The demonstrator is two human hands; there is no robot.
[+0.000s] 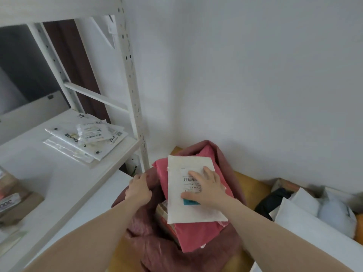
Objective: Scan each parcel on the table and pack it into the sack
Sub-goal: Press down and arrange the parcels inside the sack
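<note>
Parcel [193, 190]: white, barcoded, perhaps padded, atop sack [157, 246].

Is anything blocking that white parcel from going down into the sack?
Yes. The white parcel under the right hand lies on a pink parcel that fills the sack mouth, which the left hand holds open.

The sack [149, 238] is dull maroon cloth, coarse and creased. In its mouth lies a smooth pink plastic mailer [196, 236], topped by a matt white paper envelope [176, 205]. Left of the sack, glossy clear plastic bags [84, 140] rest on a white painted metal shelf [135, 107].
</note>
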